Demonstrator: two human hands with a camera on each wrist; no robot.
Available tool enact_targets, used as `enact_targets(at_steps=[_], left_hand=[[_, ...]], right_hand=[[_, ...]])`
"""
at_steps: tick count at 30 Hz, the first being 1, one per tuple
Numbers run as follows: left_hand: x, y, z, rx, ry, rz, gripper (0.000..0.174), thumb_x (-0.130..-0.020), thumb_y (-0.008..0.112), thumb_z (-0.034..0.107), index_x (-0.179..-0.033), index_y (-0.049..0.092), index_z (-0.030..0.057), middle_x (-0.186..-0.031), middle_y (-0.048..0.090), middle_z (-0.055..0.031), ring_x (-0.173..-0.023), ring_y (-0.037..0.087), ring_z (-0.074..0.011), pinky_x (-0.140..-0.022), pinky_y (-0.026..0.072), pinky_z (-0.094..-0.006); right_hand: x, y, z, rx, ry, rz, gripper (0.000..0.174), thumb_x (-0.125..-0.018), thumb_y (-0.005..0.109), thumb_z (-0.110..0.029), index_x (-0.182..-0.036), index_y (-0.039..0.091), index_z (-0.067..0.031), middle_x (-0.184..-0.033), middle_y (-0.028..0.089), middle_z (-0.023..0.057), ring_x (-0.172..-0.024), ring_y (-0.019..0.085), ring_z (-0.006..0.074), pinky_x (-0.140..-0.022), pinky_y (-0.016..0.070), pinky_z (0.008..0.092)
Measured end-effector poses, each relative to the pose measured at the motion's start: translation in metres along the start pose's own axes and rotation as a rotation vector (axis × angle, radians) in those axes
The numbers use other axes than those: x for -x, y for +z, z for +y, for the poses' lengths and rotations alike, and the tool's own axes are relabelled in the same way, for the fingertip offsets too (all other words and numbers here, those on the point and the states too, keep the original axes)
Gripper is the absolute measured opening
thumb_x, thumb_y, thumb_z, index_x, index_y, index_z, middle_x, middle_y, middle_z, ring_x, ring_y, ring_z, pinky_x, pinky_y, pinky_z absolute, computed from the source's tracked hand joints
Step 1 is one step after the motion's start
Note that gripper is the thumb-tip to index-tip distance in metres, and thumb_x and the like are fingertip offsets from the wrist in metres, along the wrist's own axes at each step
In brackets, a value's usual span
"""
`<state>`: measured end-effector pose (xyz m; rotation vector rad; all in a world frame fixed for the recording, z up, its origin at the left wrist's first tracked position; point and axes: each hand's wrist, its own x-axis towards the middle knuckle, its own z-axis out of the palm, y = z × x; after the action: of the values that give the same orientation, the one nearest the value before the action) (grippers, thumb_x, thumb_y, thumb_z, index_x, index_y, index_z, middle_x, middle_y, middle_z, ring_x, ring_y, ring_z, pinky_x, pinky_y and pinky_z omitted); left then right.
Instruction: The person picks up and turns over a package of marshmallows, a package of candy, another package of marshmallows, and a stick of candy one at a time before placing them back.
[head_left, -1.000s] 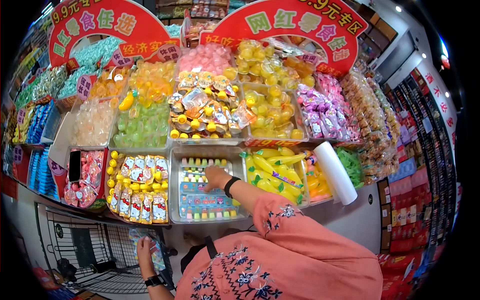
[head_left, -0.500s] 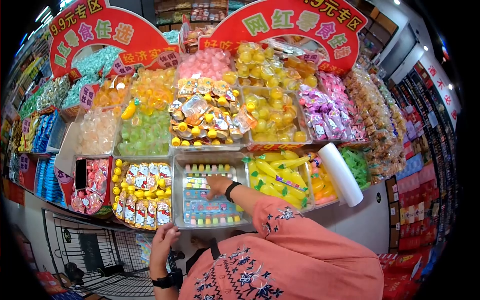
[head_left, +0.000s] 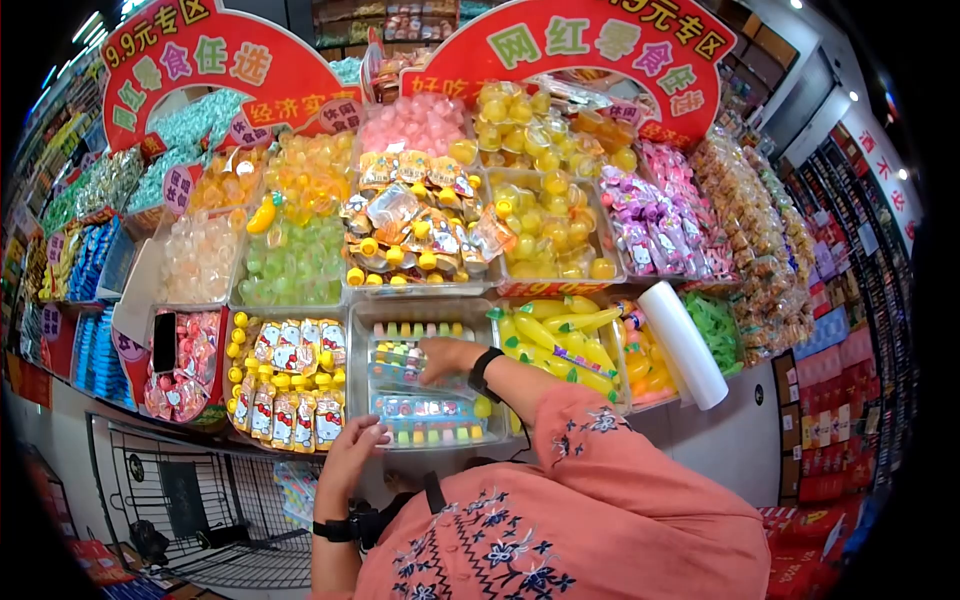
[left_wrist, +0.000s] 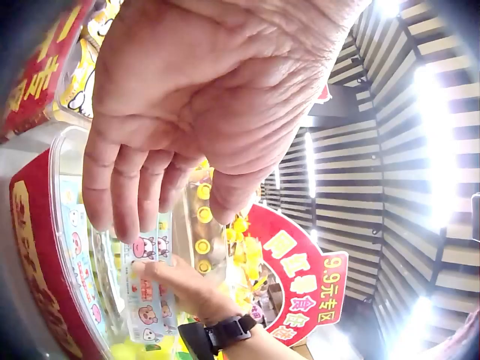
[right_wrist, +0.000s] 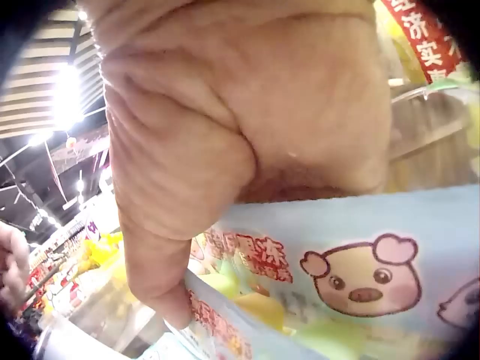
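Head view, from near to far: the left hand, fingers loosely extended and holding nothing, is by the near left corner of a clear rectangular plastic bin, whether touching I cannot tell. Ahead and to its right, inside that bin, the right hand pinches a light-blue, pig-printed plastic packet, long axis running roughly left to right; beyond the bin lie orange-and-white pouches with yellow caps.
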<state>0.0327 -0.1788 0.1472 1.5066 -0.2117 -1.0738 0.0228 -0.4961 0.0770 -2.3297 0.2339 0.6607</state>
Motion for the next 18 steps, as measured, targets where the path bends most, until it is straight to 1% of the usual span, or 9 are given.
enact_targets(at_steps=[4,6,7,8,11,12,15,16,18], left_hand=[[-0.017,0.008,0.004,0.017,0.001,-0.031,0.056,-0.100,0.058,0.034,-0.138,0.048,-0.0055,-0.127,0.061,-0.0160,-0.111,0.064,-0.0231,-0.092,0.0526,-0.0349],[-0.030,0.013,0.002,0.016,0.036,-0.045,0.057,-0.101,0.057,0.035,-0.140,0.045,-0.0050,-0.131,0.058,-0.0172,-0.115,0.063,-0.0248,-0.094,0.0523,-0.0364],[-0.036,0.016,0.001,0.016,0.066,-0.047,0.059,-0.101,0.057,0.035,-0.141,0.044,-0.0048,-0.133,0.057,-0.0172,-0.117,0.062,-0.0250,-0.095,0.0518,-0.0370],[-0.043,0.020,-0.001,0.015,0.096,-0.049,0.060,-0.101,0.057,0.036,-0.143,0.043,-0.0047,-0.135,0.055,-0.0171,-0.119,0.060,-0.0253,-0.097,0.0513,-0.0375],[-0.066,0.032,-0.009,0.124,0.171,0.006,0.065,-0.099,0.060,0.041,-0.145,0.040,-0.0021,-0.136,0.054,-0.0144,-0.125,0.056,-0.0244,-0.100,0.0487,-0.0373],[-0.067,0.039,-0.001,0.194,0.172,-0.022,0.065,-0.099,0.060,0.042,-0.144,0.041,-0.0016,-0.136,0.053,-0.0139,-0.125,0.055,-0.0240,-0.100,0.0488,-0.0378],[-0.063,0.057,0.027,0.409,0.196,-0.132,0.066,-0.098,0.061,0.045,-0.143,0.043,0.0002,-0.137,0.053,-0.0124,-0.125,0.054,-0.0231,-0.099,0.0489,-0.0390],[-0.061,0.059,0.033,0.479,0.219,-0.186,0.066,-0.098,0.061,0.047,-0.142,0.044,0.0009,-0.136,0.053,-0.0118,-0.125,0.055,-0.0229,-0.099,0.0490,-0.0394],[-0.060,0.059,0.033,0.562,0.258,-0.246,0.064,-0.097,0.061,0.048,-0.139,0.047,0.0018,-0.132,0.056,-0.0107,-0.122,0.057,-0.0228,-0.098,0.0503,-0.0398]], right_hand=[[0.014,-0.011,0.000,-0.068,-0.021,0.069,0.076,-0.062,0.080,-0.043,-0.115,0.059,0.0081,-0.106,0.069,0.0246,-0.098,0.068,0.0364,-0.084,0.0532,0.0419],[0.027,-0.025,-0.012,-0.128,-0.003,0.034,0.074,-0.064,0.079,-0.043,-0.115,0.057,0.0065,-0.100,0.070,0.0202,-0.092,0.068,0.0320,-0.080,0.0537,0.0389],[0.046,-0.041,-0.035,-0.158,0.007,0.017,0.073,-0.065,0.079,-0.043,-0.116,0.056,0.0058,-0.097,0.071,0.0180,-0.090,0.069,0.0298,-0.078,0.0539,0.0374],[0.069,-0.059,-0.058,-0.233,0.066,-0.047,0.062,-0.070,0.078,-0.040,-0.112,0.058,0.0012,-0.089,0.069,0.0111,-0.080,0.066,0.0215,-0.072,0.0529,0.0335],[0.078,-0.058,-0.061,-0.599,-0.207,-0.087,0.053,-0.076,0.076,-0.037,-0.113,0.059,-0.0027,-0.090,0.067,0.0058,-0.080,0.062,0.0145,-0.073,0.0507,0.0302],[0.079,-0.054,-0.064,-0.670,-0.201,-0.049,0.045,-0.081,0.074,-0.034,-0.114,0.061,-0.0065,-0.095,0.065,0.0016,-0.083,0.058,0.0109,-0.076,0.0485,0.0274],[0.086,-0.049,-0.079,-0.838,-0.215,-0.065,0.044,-0.081,0.074,-0.036,-0.114,0.063,-0.0078,-0.099,0.064,0.0011,-0.086,0.058,0.0112,-0.078,0.0475,0.0264],[0.094,-0.050,-0.092,-0.812,-0.173,0.001,0.042,-0.082,0.072,-0.037,-0.113,0.064,-0.0093,-0.097,0.065,0.0015,-0.087,0.058,0.0113,-0.078,0.0477,0.0269],[0.094,-0.045,-0.103,-0.759,-0.155,0.016,0.042,-0.083,0.071,-0.038,-0.112,0.064,-0.0096,-0.097,0.065,0.0022,-0.088,0.058,0.0106,-0.078,0.0478,0.0270]])
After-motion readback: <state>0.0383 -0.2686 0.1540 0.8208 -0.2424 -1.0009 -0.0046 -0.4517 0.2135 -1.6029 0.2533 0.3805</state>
